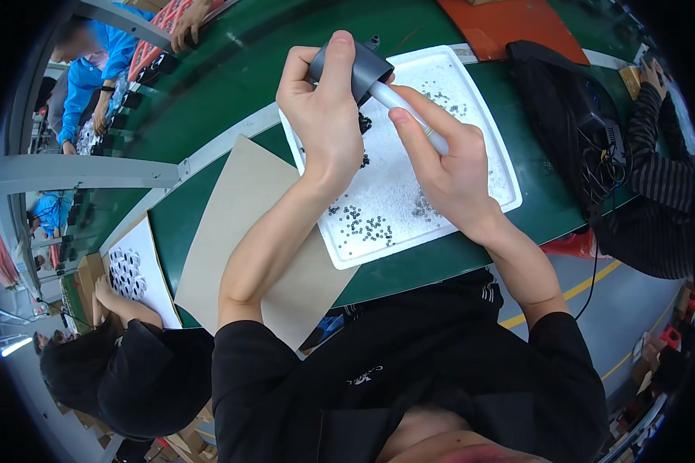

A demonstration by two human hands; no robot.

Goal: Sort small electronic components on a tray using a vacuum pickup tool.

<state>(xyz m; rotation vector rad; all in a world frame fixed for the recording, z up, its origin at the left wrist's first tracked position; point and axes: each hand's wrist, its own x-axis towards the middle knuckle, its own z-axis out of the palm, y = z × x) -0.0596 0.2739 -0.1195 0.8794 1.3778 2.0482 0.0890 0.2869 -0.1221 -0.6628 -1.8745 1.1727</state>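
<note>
My left hand [323,123] grips a dark grey, hollow cylindrical part [372,71] above the far side of a white tray [515,185], thumb on top and fingers curled round it. Between the thumb and fingers of my right hand [454,166] is a slim white pen-like tool [409,112]. Its far end meets the open mouth of the grey part; the very tip is hidden. Many tiny dark rings [367,225] lie scattered in the tray below my hands. A few black pieces [365,123] sit beside my left wrist, partly covered.
A beige board [235,208] lies left of the tray on the green table [363,284]. Beyond the tray are an orange-red sheet [517,31] and a small black part [374,42]. A black bag [548,116] with cables lies at the right. Co-workers sit on both sides.
</note>
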